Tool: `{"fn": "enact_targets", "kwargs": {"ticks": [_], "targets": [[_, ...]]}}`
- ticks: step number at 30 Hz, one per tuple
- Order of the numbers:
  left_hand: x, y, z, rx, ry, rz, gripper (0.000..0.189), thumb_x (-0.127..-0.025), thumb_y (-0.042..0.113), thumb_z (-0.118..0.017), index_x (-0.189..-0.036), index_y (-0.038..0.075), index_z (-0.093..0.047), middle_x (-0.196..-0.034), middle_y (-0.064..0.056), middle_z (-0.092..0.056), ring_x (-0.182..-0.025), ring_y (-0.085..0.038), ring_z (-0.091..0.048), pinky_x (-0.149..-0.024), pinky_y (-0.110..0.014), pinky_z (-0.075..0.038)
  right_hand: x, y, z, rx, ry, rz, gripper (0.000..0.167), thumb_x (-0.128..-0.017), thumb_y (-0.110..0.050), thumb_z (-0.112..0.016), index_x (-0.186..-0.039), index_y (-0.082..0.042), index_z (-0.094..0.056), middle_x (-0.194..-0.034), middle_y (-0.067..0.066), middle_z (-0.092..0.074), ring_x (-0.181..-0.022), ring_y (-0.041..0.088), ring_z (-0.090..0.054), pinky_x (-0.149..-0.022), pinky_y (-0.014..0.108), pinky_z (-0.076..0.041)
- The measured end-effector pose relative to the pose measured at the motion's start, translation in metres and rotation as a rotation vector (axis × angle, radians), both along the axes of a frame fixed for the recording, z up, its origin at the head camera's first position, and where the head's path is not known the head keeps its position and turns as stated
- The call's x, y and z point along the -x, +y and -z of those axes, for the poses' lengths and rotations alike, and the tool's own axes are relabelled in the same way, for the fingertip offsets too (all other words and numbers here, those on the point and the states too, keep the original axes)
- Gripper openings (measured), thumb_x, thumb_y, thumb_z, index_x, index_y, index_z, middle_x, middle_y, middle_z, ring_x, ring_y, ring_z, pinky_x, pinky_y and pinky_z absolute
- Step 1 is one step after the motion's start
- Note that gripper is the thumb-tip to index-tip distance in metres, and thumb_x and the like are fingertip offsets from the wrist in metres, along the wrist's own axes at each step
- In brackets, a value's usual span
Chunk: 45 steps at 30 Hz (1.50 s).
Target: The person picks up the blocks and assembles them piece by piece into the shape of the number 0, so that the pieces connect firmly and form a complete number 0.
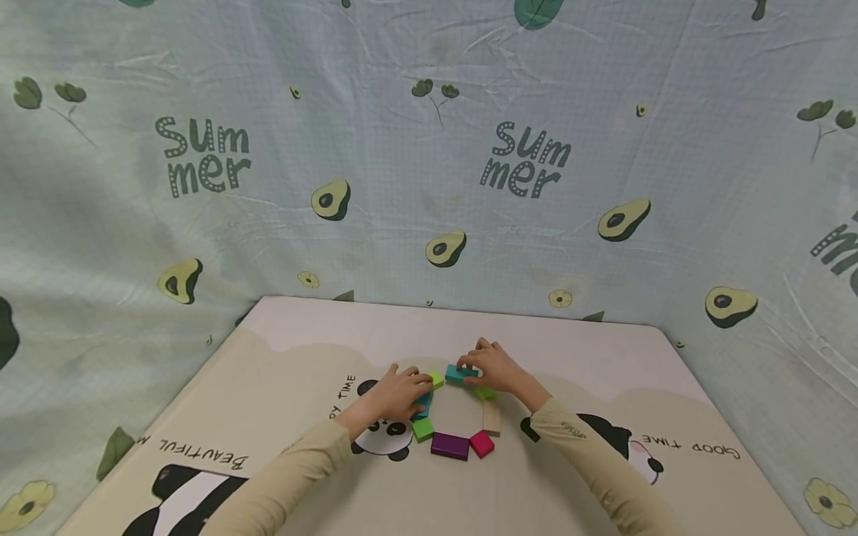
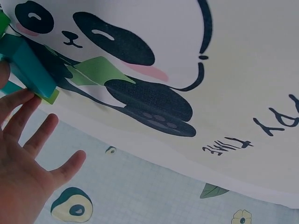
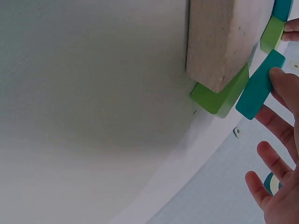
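Note:
Wooden blocks form a ring on the table. On its left side my left hand [image 1: 397,394] holds a teal block [image 2: 32,65] between thumb and fingers; its other fingers are spread. A lime green block [image 1: 436,380] lies by those fingertips. At the ring's far side my right hand [image 1: 497,368] pinches another teal block [image 3: 261,84] between thumb and finger. This block is beside a green block [image 3: 219,100], which touches the end of a plain wood block [image 3: 217,42]. In the left wrist view the left thumb is mostly cut off.
On the near side of the ring lie a purple block [image 1: 450,446], a red block [image 1: 482,444] and a green block [image 1: 423,429]. The table [image 1: 469,499] carries printed pandas and lettering. A patterned curtain [image 1: 375,149] hangs behind it.

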<state>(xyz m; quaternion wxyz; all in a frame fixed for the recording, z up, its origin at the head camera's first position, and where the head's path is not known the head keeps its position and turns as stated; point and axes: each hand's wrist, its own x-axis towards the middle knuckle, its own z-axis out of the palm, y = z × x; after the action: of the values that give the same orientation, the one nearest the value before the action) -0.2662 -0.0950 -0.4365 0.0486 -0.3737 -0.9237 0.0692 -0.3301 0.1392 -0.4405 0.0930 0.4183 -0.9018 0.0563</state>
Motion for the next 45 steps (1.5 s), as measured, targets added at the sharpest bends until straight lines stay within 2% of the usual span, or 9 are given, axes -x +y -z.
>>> {"fn": "enact_targets", "kwargs": {"ticks": [10,21,34,45], "targets": [[0.0,0.0,-0.001,-0.015,-0.018,0.001,0.042,-0.084,0.037,-0.058,-0.121,0.018,-0.052,-0.126,0.002,-0.052,-0.113,-0.019,-0.047,-0.089,-0.052,-0.039,0.002,-0.001,0.004,-0.013,-0.012,0.005,0.02,-0.079,-0.03,-0.066,-0.097,-0.023,-0.064,-0.083,-0.006,-0.062,-0.078,0.011,-0.037,-0.067,0.029,-0.029],[-0.002,0.0,-0.003,-0.002,0.009,0.007,0.042,-0.084,0.038,-0.058,-0.121,0.019,-0.052,-0.125,0.002,-0.052,-0.112,-0.018,-0.047,-0.088,-0.051,-0.039,0.003,-0.002,0.01,-0.02,0.01,-0.003,0.019,-0.079,-0.031,-0.066,-0.096,-0.024,-0.063,-0.082,-0.007,-0.061,-0.076,0.011,-0.037,-0.065,0.028,-0.028],[-0.002,0.001,-0.005,0.002,0.001,0.002,0.043,-0.083,0.039,-0.058,-0.121,0.018,-0.052,-0.126,0.002,-0.052,-0.112,-0.019,-0.046,-0.089,-0.051,-0.039,0.003,-0.001,0.013,-0.037,0.011,0.002,0.02,-0.079,-0.032,-0.065,-0.098,-0.025,-0.063,-0.083,-0.008,-0.061,-0.076,0.011,-0.037,-0.066,0.028,-0.028],[0.002,-0.001,0.003,-0.043,-0.005,0.014,0.041,-0.084,0.037,-0.058,-0.119,0.017,-0.053,-0.124,0.0,-0.052,-0.112,-0.02,-0.046,-0.09,-0.055,-0.037,0.002,-0.002,0.014,-0.049,0.003,0.011,0.021,-0.079,-0.032,-0.066,-0.099,-0.025,-0.062,-0.086,-0.008,-0.064,-0.076,0.01,-0.037,-0.067,0.028,-0.029]]}}
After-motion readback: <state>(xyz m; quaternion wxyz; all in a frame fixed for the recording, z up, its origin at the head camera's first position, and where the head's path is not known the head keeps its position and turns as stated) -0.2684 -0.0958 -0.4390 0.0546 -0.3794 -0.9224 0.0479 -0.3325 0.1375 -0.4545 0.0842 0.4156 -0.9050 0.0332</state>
